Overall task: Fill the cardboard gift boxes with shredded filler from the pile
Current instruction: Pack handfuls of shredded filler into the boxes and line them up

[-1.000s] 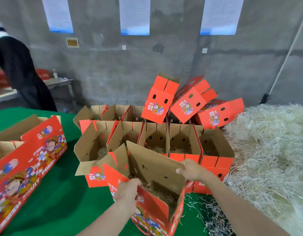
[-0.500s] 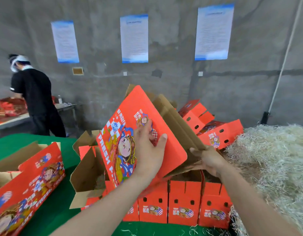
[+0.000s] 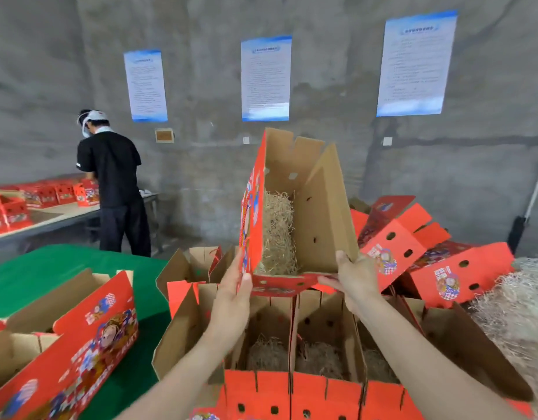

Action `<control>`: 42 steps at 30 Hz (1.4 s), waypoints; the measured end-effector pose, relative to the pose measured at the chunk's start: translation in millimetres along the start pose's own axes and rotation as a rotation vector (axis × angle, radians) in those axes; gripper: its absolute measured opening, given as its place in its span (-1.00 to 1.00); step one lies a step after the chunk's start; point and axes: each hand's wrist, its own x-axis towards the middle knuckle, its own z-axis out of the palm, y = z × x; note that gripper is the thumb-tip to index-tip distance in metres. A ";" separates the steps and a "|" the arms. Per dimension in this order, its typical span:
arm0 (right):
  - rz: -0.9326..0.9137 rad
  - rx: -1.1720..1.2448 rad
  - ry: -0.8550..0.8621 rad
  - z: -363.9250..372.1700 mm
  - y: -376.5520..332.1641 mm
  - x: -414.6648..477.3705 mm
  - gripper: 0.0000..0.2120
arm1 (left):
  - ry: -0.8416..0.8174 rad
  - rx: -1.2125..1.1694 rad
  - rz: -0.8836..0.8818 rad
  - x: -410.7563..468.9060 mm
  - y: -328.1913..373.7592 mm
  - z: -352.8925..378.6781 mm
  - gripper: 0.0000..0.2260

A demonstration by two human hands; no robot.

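Green table, open red gift boxes, shredded filler pile

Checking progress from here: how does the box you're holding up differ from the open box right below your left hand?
The held box is raised off the stack by the left hand and right hand, its opening turned toward the camera; the lower box stands upright in the row, opening upward. The held box's filler stands tall; the lower box's lies low. Both are red-printed cardboard with filler inside.
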 end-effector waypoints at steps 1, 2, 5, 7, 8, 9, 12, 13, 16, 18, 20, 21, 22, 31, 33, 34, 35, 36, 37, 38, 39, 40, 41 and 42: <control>0.003 -0.023 0.007 17.2 2.9 9.2 -0.77 | -0.049 -0.054 -0.033 18.7 -9.4 -8.3 -0.60; 0.009 -0.038 0.020 33.6 4.7 18.8 -0.75 | -0.090 -0.088 -0.066 38.8 -18.5 -15.9 -0.59; 0.020 -0.109 0.066 77.3 3.6 50.7 -0.80 | -0.132 -0.094 -0.125 98.4 -45.6 -31.5 -0.60; 0.009 -0.151 0.090 100.8 -2.5 70.8 -0.79 | -0.097 -0.137 -0.152 131.8 -58.9 -34.5 -0.62; 0.002 -0.174 0.093 110.2 -5.8 80.6 -0.75 | -0.092 -0.193 -0.179 146.6 -64.5 -33.4 -0.63; -0.013 -0.225 0.098 117.4 -7.2 90.0 -0.71 | -0.104 -0.256 -0.208 159.6 -70.7 -30.6 -0.62; -0.213 -0.704 0.151 124.8 2.2 107.2 -0.54 | -0.247 -0.197 -0.307 187.5 -96.6 -19.2 -0.55; -0.317 -0.873 0.131 125.4 10.1 109.7 -0.48 | -0.323 -0.112 -0.314 192.2 -106.8 -14.9 -0.49; -0.353 -1.305 -0.210 130.9 38.9 119.1 -0.41 | -0.483 0.029 -0.320 196.6 -132.6 -2.4 -0.35; -0.218 -1.469 -0.415 135.0 55.2 126.1 -0.42 | -0.535 0.071 -0.296 197.3 -142.9 2.5 -0.33; -0.167 -1.452 -0.426 138.0 64.4 130.2 -0.41 | -0.560 0.050 -0.303 199.1 -153.3 4.0 -0.33; -0.161 -1.437 -0.412 139.4 67.2 130.0 -0.40 | -0.560 0.045 -0.311 198.0 -157.3 2.6 -0.33; -0.150 -1.429 -0.406 140.7 69.5 128.9 -0.39 | -0.556 0.037 -0.320 195.5 -160.0 -0.7 -0.34; -0.341 -1.331 -0.429 138.1 92.6 99.4 -0.66 | -0.239 -0.097 -0.426 109.6 -161.8 -95.5 -0.50; -0.415 -1.238 -0.400 142.6 103.4 85.8 -0.79 | -0.088 -0.051 -0.475 78.3 -172.7 -136.9 -0.53; -0.451 -1.169 -0.397 147.1 109.1 75.7 -0.85 | -0.001 -0.026 -0.501 62.0 -178.3 -159.8 -0.54; -0.489 -1.108 -0.404 154.1 114.1 62.9 -0.87 | 0.093 -0.002 -0.522 45.8 -182.4 -183.8 -0.55; -0.520 -1.071 -0.423 163.3 118.3 48.0 -0.87 | 0.195 0.032 -0.535 31.2 -184.8 -208.6 -0.56; -0.550 -1.056 -0.457 174.1 122.7 31.2 -0.86 | 0.293 0.091 -0.533 17.2 -186.3 -233.9 -0.58; -0.592 -1.046 -0.506 186.1 127.9 13.5 -0.86 | 0.372 0.173 -0.525 3.9 -187.5 -259.9 -0.61; -0.644 -1.037 -0.570 199.3 133.6 -5.3 -0.86 | 0.439 0.262 -0.523 -9.3 -188.6 -286.0 -0.63; -0.687 -1.028 -0.644 212.9 139.1 -24.5 -0.86 | 0.498 0.357 -0.528 -21.9 -189.1 -312.0 -0.64; -0.719 -1.020 -0.719 226.0 144.0 -44.1 -0.86 | 0.545 0.456 -0.537 -34.0 -188.6 -337.2 -0.64; -0.750 -1.012 -0.791 238.2 148.2 -62.7 -0.86 | 0.561 0.551 -0.551 -45.4 -188.3 -360.4 -0.64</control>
